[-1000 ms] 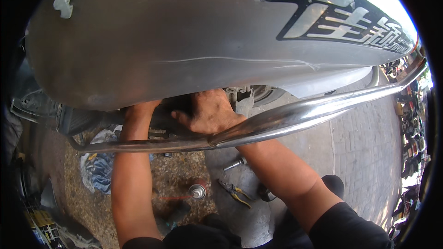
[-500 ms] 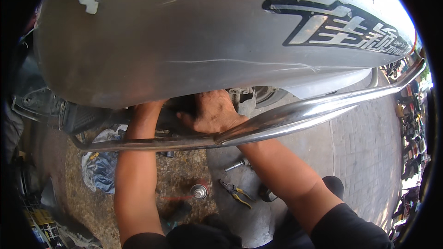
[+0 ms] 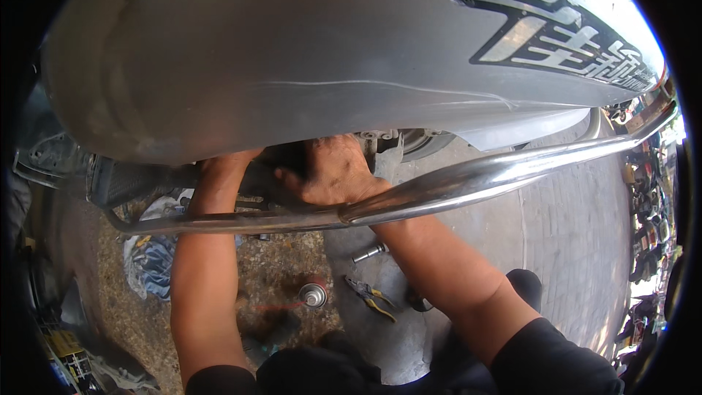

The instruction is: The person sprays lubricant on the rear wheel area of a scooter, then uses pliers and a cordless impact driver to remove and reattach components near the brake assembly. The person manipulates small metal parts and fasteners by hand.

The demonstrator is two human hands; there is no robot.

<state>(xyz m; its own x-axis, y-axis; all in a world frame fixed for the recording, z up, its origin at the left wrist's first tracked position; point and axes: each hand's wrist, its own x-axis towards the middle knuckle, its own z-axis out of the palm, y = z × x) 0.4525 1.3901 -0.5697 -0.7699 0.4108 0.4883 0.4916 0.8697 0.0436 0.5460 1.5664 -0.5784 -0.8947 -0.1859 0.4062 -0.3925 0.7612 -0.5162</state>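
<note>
Rag [image 3: 150, 267] lies at far left. Left hand [image 3: 232, 162] passes under the panel [image 3: 256, 51], fingers hidden; grip cannot be determined. Panel spans above both hands, scratched; judged stiff, smooth and apt to slip, best held by its lower edge. Right hand [image 3: 336, 174] is at that edge, thumb spread, fingertips hidden; hold undetermined. Bar [image 3: 482, 177] extends right, apparently rigid and slick.
</note>
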